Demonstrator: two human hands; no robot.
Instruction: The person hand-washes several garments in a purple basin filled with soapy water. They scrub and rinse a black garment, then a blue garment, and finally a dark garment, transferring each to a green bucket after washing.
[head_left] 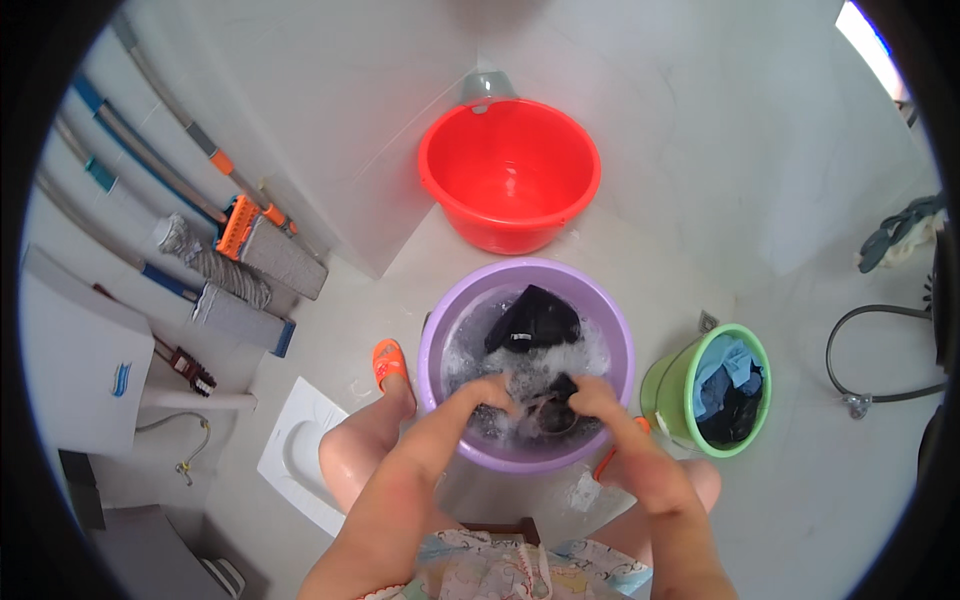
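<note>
A purple basin (627, 340) of soapy water stands in front of me. My right hand (594, 397) is closed on a dark wet garment (563, 386) at the basin's near right side. At the near left, my left hand (491, 392) dips into the suds with its fingers curled; foam and water hide what they hold. Between and below the hands, more dark cloth shows through the foam. A folded black garment (541, 318) floats at the far side of the basin, with a small light label on it, apart from both hands.
Behind the basin stands a red tub (510, 165). A green bucket (652, 395) with blue and black clothes is to the right. Several mops (285, 258) lean at the left wall, by a white squat toilet (302, 450). A shower hose (832, 345) hangs at right.
</note>
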